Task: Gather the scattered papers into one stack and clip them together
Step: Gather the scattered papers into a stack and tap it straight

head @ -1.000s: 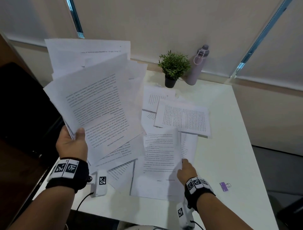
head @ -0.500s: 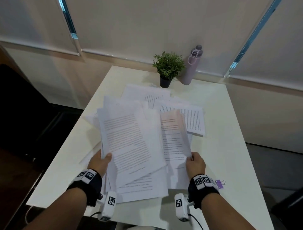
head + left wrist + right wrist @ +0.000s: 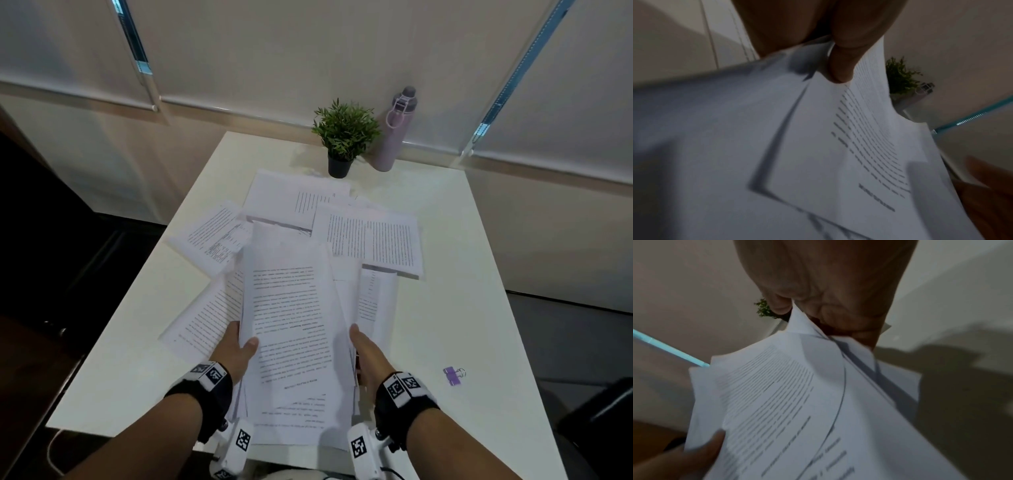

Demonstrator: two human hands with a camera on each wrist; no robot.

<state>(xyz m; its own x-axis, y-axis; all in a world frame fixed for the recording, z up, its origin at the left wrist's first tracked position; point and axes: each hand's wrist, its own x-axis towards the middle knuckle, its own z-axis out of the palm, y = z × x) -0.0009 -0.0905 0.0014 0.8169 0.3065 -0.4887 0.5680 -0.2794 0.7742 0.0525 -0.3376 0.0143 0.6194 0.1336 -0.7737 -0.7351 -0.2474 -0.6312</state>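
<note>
On a white table (image 3: 479,274) strewn with loose sheets (image 3: 370,236), the left hand (image 3: 236,353) and right hand (image 3: 368,356) grip a bundle of papers (image 3: 291,325) by its sides, purple binder clip (image 3: 452,375) nearby

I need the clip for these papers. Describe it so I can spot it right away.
Start at the white table and follow its right side toward the near edge. Just right of the right hand, lying alone on bare tabletop, is the binder clip. It is small and purple with wire handles, the only coloured thing near the white papers.
</note>
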